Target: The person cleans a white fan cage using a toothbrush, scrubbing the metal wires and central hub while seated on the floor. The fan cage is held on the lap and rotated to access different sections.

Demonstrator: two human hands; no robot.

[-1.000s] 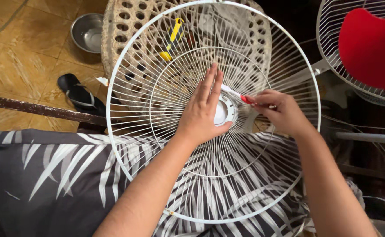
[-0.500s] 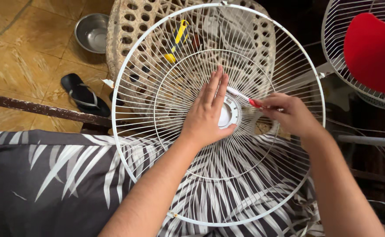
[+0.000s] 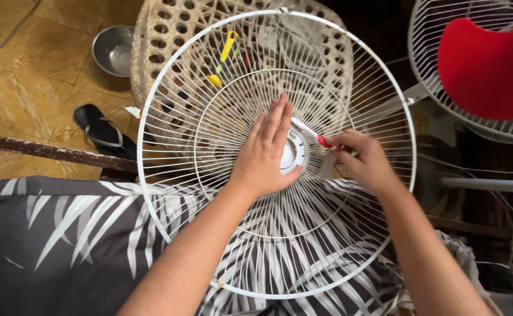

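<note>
A round white wire fan guard [image 3: 169,123] rests tilted over my lap. My left hand [image 3: 265,152] lies flat on its wires, fingers together, palm beside the white centre hub [image 3: 292,153]. My right hand [image 3: 365,159] pinches a small brush with a red and white handle [image 3: 315,136]. The brush's white end reaches the wires just above the hub, close to my left fingertips.
A woven wicker stool [image 3: 169,41] stands behind the guard, with a yellow tool [image 3: 226,52] on it. A steel bowl [image 3: 113,50] and a black sandal [image 3: 101,133] lie on the tiled floor. A second fan guard with a red blade [image 3: 490,64] stands at the right. Cables [image 3: 502,205] run below it.
The view has shifted slightly. My right hand has moved the brush a little along the wires near the hub. My left hand stays flat on the guard.
</note>
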